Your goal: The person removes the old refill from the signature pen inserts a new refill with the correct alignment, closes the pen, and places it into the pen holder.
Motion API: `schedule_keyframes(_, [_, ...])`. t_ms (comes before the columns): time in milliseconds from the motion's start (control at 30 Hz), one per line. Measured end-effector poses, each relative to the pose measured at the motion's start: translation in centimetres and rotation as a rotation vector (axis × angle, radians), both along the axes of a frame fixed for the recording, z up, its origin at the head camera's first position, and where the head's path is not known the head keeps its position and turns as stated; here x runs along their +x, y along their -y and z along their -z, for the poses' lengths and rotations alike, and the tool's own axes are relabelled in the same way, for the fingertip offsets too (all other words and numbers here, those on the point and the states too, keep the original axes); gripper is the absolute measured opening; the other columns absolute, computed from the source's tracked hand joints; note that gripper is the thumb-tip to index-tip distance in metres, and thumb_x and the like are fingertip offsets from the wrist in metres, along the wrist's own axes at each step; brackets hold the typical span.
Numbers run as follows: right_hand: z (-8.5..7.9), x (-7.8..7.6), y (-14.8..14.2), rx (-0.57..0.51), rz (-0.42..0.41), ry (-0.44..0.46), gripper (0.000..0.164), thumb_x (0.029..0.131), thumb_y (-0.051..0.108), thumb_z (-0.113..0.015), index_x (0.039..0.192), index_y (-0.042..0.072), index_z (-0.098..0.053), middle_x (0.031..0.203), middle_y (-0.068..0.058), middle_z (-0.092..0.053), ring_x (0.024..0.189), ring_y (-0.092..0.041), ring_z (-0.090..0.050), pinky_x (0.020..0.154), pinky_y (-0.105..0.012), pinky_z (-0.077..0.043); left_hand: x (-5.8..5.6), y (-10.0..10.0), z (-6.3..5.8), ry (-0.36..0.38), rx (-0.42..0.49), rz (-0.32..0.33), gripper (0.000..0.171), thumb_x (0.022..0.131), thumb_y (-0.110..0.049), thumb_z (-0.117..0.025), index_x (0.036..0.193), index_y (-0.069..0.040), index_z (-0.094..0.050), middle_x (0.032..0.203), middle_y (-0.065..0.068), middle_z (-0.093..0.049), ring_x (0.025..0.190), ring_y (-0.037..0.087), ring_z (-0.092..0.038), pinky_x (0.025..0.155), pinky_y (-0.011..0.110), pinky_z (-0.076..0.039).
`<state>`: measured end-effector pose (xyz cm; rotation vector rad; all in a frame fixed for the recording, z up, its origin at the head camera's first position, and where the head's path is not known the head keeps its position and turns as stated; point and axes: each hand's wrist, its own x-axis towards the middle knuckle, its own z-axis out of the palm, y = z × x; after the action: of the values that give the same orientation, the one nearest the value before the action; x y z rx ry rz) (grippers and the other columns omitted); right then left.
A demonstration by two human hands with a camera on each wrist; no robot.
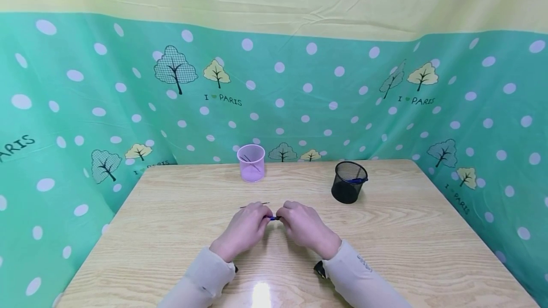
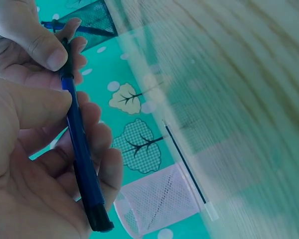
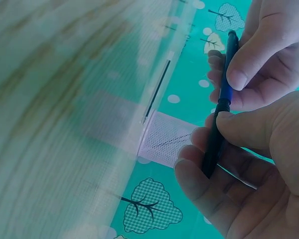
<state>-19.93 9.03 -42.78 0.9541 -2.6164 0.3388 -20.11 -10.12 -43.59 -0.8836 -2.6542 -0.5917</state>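
The head view was bright and rather even, with one white glare (image 1: 261, 294) on the desk (image 1: 419, 236) at the bottom edge and soft shadows below the hands (image 1: 245, 230). Both wrist views were dimmer, greenish and hazy, the desk surface blurred.
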Motion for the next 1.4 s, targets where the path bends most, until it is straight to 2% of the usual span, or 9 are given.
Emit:
schedule_keyframes(267, [-0.1,0.04,-0.01,-0.001,0.0,0.011,0.01,0.087,0.01,-0.065,0.093,0.016,-0.072,0.081,0.007,-0.057,0.074,-0.01,-0.057,0.058,-0.026,-0.049,-0.11,-0.01,0.13,-0.018,0.008,0.001,0.01,0.085,-0.008,-0.066,0.092,-0.015,-0.068,0.086,-0.007,-0.058,0.08,0.011,-0.055,0.07,0.032,-0.047])
schedule_keyframes(933, [0.07,0.04,0.05,0.0,0.001,0.024,0.011,0.086,0.01,-0.066,0.092,0.016,-0.072,0.078,0.008,-0.055,0.071,-0.009,-0.054,0.057,-0.025,-0.048,-0.05,0.02,0.05,-0.005,0.009,0.004,0.021,0.076,-0.003,-0.074,0.09,-0.016,-0.064,0.085,-0.006,-0.056,0.077,0.011,-0.052,0.068,0.031,-0.045])
schedule_keyframes(1100, [0.01,0.1,0.09,0.002,0.005,0.02,0.011,0.086,0.01,-0.066,0.092,0.017,-0.072,0.079,0.008,-0.055,0.072,-0.01,-0.056,0.058,-0.026,-0.049,0.08,-0.03,-0.08,0.033,0.015,-0.007,0.015,0.082,-0.013,-0.072,0.096,-0.016,-0.065,0.088,-0.005,-0.057,0.08,0.011,-0.051,0.069,0.03,-0.046])
schedule_keyframes(1200, [-0.05,0.14,0.1,0.004,0.007,0.014,0.01,0.087,0.01,-0.066,0.092,0.016,-0.072,0.079,0.008,-0.056,0.073,-0.01,-0.057,0.058,-0.027,-0.05,0.1,-0.04,-0.08,0.02,0.019,-0.008,0.009,0.089,-0.017,-0.064,0.097,-0.014,-0.067,0.089,-0.005,-0.059,0.081,0.012,-0.054,0.071,0.032,-0.047])
schedule_keyframes(1400, [-0.15,0.23,0.08,0.006,0.011,0.018,0.011,0.086,0.009,-0.066,0.093,0.016,-0.072,0.081,0.007,-0.057,0.075,-0.011,-0.058,0.06,-0.027,-0.05,-0.04,0.04,0.15,-0.013,-0.015,-0.01,0.015,0.095,-0.015,-0.055,0.092,-0.012,-0.069,0.083,-0.004,-0.062,0.079,0.015,-0.058,0.072,0.035,-0.049])
